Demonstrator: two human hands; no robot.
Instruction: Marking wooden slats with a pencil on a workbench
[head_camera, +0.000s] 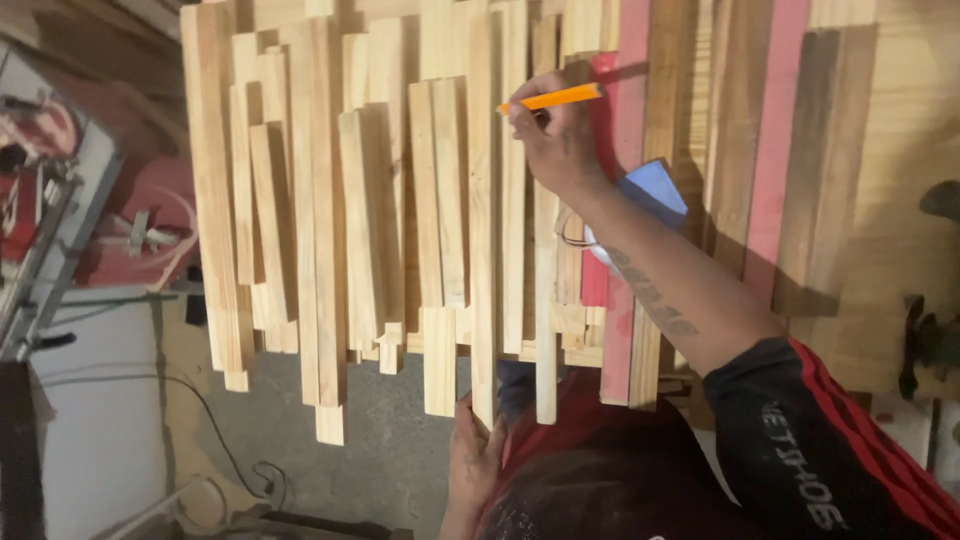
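Gripping a thin orange pencil (552, 97), my right hand (556, 140) marks a long pale wooden slat (482, 250) mid-table among loose slats; my left hand (474, 455) braces its overhanging near end, fingers open. It looks light, stiff, splintery: hold by the edges.

Single head-worn view, looking steeply down and forward over the person's own chest onto a stack of wooden slats (400, 200). Close range: right hand (555, 140) and forearm fill centre frame, left hand (475, 455) at bottom edge. Concrete floor (390, 450) visible below the slat ends.
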